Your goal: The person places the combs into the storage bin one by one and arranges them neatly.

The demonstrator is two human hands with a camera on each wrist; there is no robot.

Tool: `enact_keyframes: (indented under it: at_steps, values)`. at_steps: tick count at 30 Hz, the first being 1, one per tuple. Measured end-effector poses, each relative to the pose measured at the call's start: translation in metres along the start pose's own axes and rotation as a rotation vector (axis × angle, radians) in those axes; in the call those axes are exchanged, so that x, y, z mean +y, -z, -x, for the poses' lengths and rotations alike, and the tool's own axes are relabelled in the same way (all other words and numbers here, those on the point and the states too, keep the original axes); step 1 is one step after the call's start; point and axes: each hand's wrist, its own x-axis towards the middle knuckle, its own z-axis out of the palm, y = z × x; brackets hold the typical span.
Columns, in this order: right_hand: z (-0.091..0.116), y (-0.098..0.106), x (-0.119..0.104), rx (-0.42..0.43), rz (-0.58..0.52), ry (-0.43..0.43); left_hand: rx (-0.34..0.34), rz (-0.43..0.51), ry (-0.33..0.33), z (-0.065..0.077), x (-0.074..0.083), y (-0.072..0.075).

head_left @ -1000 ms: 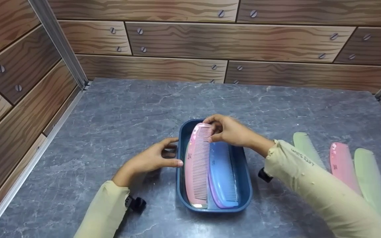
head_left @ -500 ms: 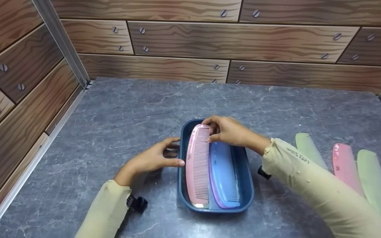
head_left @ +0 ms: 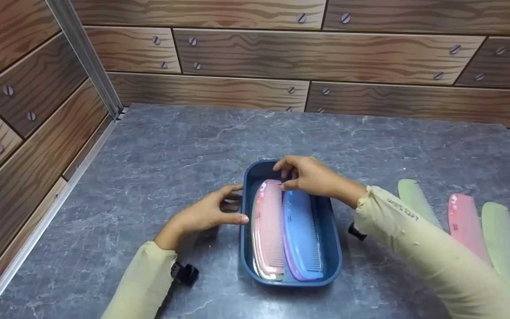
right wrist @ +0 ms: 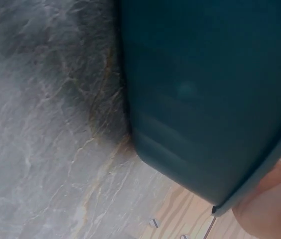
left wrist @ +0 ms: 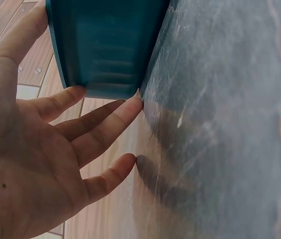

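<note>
A blue plastic tray (head_left: 335,257) stands on the table in the head view. Inside, at its left, a pink comb (head_left: 269,226) lies on other combs whose edges show beneath it. A blue comb (head_left: 303,235) lies at its right, with a purple edge under it. My right hand (head_left: 310,175) is over the tray's far end, fingers bent and parted, the thumb tip right by the pink comb's upper end. My left hand (head_left: 206,210) steadies the tray's left side, thumb at the rim. In the left wrist view its fingers (left wrist: 105,129) spread loosely between the tray wall and the table.
To the right of the tray lie a pale green comb (head_left: 416,197), another pink comb (head_left: 465,221) and a larger green comb (head_left: 505,248), partly behind the right sleeve (head_left: 419,243). Wood-patterned panels (head_left: 317,55) wall the table's back and left.
The pink comb has left my right fingers and settled lower in the tray, toward the near end. My left hand stays at the tray's side.
</note>
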Motion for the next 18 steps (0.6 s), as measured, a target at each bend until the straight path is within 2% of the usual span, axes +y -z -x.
enact_keyframes:
  at_steps: [9,18]
  values:
    - [0.004,0.010,-0.003,-0.011,-0.112,-0.017,0.006,-0.019,0.017,-0.001,0.000,-0.001]
    - [0.017,0.033,0.005,0.002,-0.156,-0.049,0.008,-0.015,0.023,0.000,-0.001,0.000]
